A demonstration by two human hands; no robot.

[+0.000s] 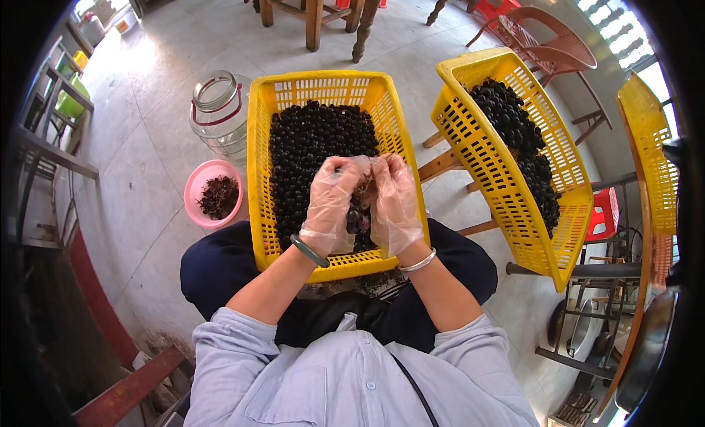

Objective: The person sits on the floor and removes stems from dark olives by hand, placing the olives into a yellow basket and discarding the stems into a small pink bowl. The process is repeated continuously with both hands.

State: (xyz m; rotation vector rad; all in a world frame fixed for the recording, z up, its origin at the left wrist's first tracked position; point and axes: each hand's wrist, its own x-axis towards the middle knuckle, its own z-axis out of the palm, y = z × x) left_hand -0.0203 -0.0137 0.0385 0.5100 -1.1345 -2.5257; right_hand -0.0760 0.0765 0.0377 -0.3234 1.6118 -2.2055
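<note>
My left hand (332,202) and my right hand (397,204), both in clear plastic gloves, meet over the front half of a yellow plastic crate (325,274). Between them they hold a brownish grape stem (363,189). A few dark grapes (357,221) show below it, between the palms; whether they still hang from the stem I cannot tell. Loose dark grapes (316,138) fill the crate's bottom, which rests between my knees. To its left is a pink plastic bowl (190,198) with bare stems (219,197) in it.
A clear jar (219,121) with a red handle stands behind the bowl. At right, a second yellow crate (484,162) holds bunches of dark grapes (509,118) above a wooden stool (445,164). Farther off are a wicker chair (562,47) and wooden furniture (313,19).
</note>
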